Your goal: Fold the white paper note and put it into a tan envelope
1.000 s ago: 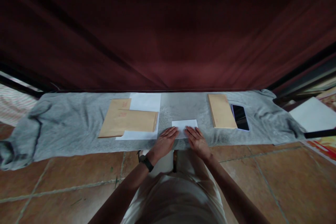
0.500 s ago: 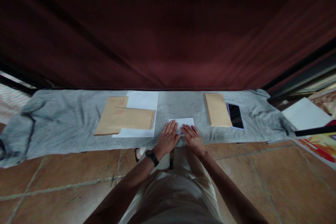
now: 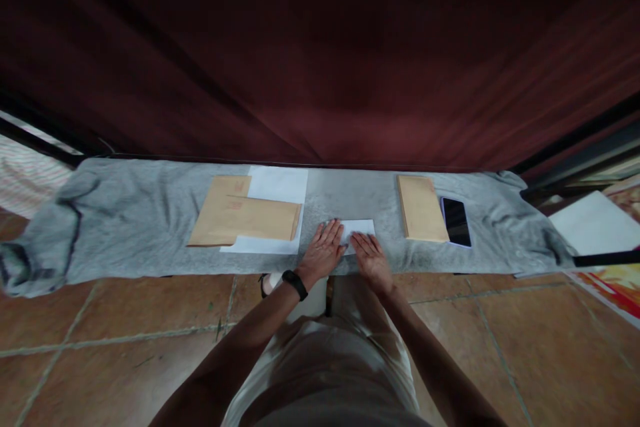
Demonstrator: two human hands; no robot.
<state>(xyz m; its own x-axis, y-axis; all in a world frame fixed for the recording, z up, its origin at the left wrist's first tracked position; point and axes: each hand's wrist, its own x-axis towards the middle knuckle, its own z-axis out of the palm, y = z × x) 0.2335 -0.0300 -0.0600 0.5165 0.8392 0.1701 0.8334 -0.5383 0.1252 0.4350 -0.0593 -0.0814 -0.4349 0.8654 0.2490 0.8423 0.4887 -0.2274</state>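
Note:
A small white sheet of paper (image 3: 358,226), which looks folded, lies on the grey cloth at the middle of the table's front edge. My left hand (image 3: 324,248) rests flat over its left part, fingers stretched out and pointing away from me. Upon its right part lies my right hand (image 3: 373,263), palm down with straight fingers. Both hands press on the paper without gripping it, and they cover much of it. To the left, brown envelopes (image 3: 260,219) overlap a larger white sheet (image 3: 280,181).
A stack of brown envelopes (image 3: 423,210) lies right of my hands, beside a dark-screened phone (image 3: 455,221). Grey cloth (image 3: 130,220) covers the narrow table. Behind it hangs a dark red curtain (image 3: 320,80). Another white sheet (image 3: 597,227) is at the far right.
The view has shifted slightly. My left hand has slid a little over the paper toward its left part, and my right hand still lies on it.

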